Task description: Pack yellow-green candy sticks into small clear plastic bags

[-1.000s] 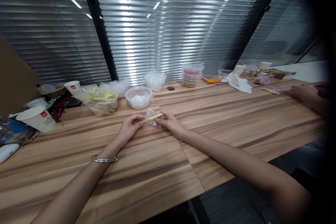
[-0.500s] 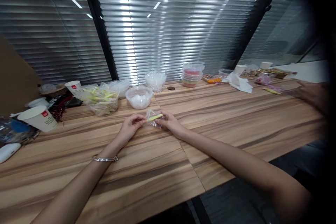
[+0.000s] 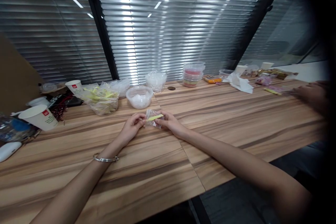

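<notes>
A small clear plastic bag (image 3: 158,124) is held between both hands above the wooden table (image 3: 147,171), with a thin yellow-green piece (image 3: 154,117) in or against it. My left hand (image 3: 133,127) pinches the bag's left edge. On the right side, my right hand (image 3: 169,123) grips the bag and the end of the yellow piece between thumb and fingers. Just behind the hands stands a clear round bowl (image 3: 139,98) with whitish, clear contents. To its left, a larger clear container (image 3: 102,100) is filled with similar yellow-green pieces.
Paper cups (image 3: 39,116) and a white mouse (image 3: 9,151) are at the left. Stacked clear tubs (image 3: 193,74), an orange packet (image 3: 212,79) and crumpled tissue (image 3: 240,83) line the back. Another person's hand (image 3: 312,94) is at the far right, near another yellow piece (image 3: 272,91).
My hands and the bag have hardly moved. The other person's hand at the far right has shifted slightly.
</notes>
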The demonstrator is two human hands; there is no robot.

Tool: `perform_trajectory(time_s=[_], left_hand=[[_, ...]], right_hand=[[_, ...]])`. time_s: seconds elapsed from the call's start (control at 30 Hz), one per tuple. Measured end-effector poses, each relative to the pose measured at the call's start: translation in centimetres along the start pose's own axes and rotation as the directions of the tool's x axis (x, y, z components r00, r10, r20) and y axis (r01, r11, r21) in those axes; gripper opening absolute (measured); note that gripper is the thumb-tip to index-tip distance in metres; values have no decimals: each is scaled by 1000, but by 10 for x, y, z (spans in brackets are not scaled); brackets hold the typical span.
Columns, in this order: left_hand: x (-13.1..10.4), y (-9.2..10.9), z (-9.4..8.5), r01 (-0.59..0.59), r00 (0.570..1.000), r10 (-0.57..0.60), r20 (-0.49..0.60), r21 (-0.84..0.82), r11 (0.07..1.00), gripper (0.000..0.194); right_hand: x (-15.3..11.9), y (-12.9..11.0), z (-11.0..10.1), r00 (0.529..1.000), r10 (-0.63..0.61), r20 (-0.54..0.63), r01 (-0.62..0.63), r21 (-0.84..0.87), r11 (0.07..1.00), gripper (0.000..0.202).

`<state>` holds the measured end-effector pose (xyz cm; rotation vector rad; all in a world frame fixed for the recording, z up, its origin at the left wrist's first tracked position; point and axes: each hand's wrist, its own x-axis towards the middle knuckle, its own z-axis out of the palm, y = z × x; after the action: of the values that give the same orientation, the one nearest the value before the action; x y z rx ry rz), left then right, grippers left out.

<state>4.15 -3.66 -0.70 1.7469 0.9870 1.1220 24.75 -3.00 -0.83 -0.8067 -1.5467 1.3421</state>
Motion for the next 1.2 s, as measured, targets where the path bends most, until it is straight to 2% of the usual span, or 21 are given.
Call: perform_trajectory(time_s=[0.3,0.77,1.2], left_hand=[[0,4,0,-3,1000,2,9,34,999,24],[-1,8,-1,-87,991,73,116,119,989,32],[0,9,-3,-33,993,19,113,124,992,26]], right_hand=[[0,1,-1,1000,8,25,-8,1,1000,30],[-1,-4,0,999,9,37,-10,32,999,27],[-3,-7,1,998,44,33,-44,3,999,32]])
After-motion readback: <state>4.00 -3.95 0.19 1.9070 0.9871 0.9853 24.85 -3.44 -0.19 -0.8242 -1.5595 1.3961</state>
